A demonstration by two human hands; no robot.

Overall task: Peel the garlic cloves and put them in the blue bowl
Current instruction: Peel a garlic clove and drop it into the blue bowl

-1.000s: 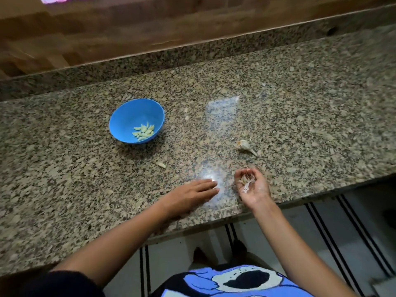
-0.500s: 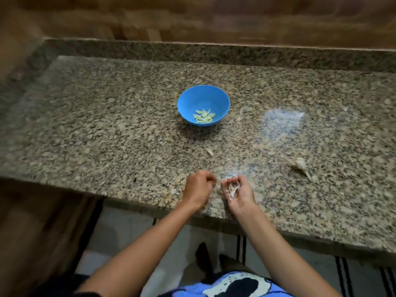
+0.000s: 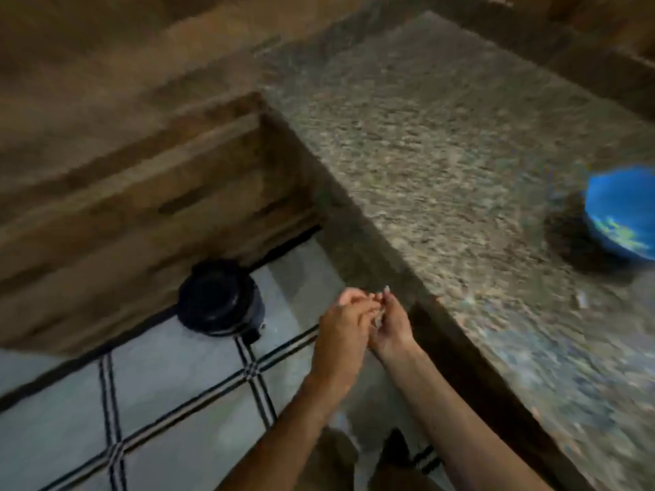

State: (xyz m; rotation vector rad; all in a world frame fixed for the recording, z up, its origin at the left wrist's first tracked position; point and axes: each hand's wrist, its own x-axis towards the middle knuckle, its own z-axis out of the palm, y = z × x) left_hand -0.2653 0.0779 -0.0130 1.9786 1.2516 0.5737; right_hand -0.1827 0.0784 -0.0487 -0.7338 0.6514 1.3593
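Observation:
The blue bowl point(image 3: 616, 207) sits on the granite counter point(image 3: 443, 154) at the far right edge of the blurred view, with several pale peeled cloves point(image 3: 618, 233) inside. Both hands are off the counter, held together over the floor just left of the counter's front edge. My right hand point(image 3: 391, 326) is cupped, palm up, around a small wad of papery garlic skins point(image 3: 378, 318). My left hand point(image 3: 342, 324) has its fingers curled over the same wad, pressed against the right hand. No unpeeled clove can be made out in my hands.
A black round bin point(image 3: 218, 297) stands on the tiled floor point(image 3: 170, 395) below and left of my hands, against a wooden cabinet point(image 3: 141, 193). One small pale scrap point(image 3: 581, 299) lies on the counter below the bowl.
The view has swung left and down. Both hands have left the counter top with the skins and now hang together over the floor near the bin. The bowl has slid to the right edge.

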